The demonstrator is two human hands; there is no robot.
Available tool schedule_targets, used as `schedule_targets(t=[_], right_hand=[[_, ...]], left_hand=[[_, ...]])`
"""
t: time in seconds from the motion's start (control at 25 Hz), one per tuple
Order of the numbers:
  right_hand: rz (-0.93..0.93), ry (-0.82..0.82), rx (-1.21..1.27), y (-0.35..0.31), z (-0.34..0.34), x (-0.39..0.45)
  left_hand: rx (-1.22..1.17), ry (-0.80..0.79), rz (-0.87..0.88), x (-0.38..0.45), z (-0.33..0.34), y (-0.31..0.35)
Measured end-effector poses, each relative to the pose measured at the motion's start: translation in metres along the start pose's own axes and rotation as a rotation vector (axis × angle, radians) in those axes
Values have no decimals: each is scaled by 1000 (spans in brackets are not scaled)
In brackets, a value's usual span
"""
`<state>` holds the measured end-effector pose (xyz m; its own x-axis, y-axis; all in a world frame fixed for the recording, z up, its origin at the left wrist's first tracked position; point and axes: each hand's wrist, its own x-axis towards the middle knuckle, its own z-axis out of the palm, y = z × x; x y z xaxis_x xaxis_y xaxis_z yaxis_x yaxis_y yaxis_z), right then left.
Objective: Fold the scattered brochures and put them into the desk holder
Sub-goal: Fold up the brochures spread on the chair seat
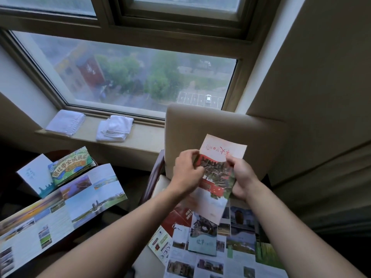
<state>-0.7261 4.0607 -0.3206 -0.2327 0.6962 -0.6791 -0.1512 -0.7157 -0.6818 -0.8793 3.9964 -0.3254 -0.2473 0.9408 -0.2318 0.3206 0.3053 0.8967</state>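
Brochure [217, 173] mid part hidden by both hands [187, 173], print blurry.

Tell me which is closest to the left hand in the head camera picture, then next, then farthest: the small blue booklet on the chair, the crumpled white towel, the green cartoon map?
From the left hand:
1. Small blue booklet, below on the chair.
2. Crumpled white towel, up-left on the windowsill.
3. Green cartoon map, far left.

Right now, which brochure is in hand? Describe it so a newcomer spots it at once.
Start at the beige chair under the window. In front of its backrest, the left hand and right hand grip one folded brochure. It has a pale top with red script over a red photo band, and it is the only one off a surface; the others lie flat.
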Motion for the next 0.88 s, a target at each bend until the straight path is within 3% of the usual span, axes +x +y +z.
schedule_targets(t=[0.04,0.12,0.2,0.28,0.36,0.4,0.44,0.48,0.56,0.64,0.68,0.72,0.8,0.88], right_hand=[[11,-33,-6,-4,-8,-1],[26,-92,-48,-8,-19,-1],[9,-69,-108,-14,-22,-2],[-166,102,-306,-23,-28,1],[-477,360,-831,-34,-41,3],[-622,359,-1076,-37,-45,2],[-663,251,-1239,-36,-45,-1],[-579,93,-1321,-29,-41,-2],[-287,-178,-1409,8,-35,3],[-150,-249,-1384,66,-40,14],[-103,-208,-1284,95,-47,22],[-35,-146,-1154,124,-58,29],[107,2,-876,173,-80,39],[222,133,-687,211,-100,51]], left_hand=[[-19,9,-113,5,-6,-6],[-171,-203,-291,10,-13,-14],[-182,-342,-313,12,-15,-19],[-105,-345,-258,16,-18,-17],[303,-409,-114,24,-23,-15],[598,-488,-31,27,-22,-11],[864,-555,44,28,-17,-6],[1039,-613,115,27,-9,-3],[1164,-688,227,20,16,-6],[1126,-640,320,7,39,-29],[1097,-541,339,2,46,-50],[1068,-390,283,-4,52,-76],[867,-94,-73,-21,59,-128],[380,-64,-501,-37,69,-171]])
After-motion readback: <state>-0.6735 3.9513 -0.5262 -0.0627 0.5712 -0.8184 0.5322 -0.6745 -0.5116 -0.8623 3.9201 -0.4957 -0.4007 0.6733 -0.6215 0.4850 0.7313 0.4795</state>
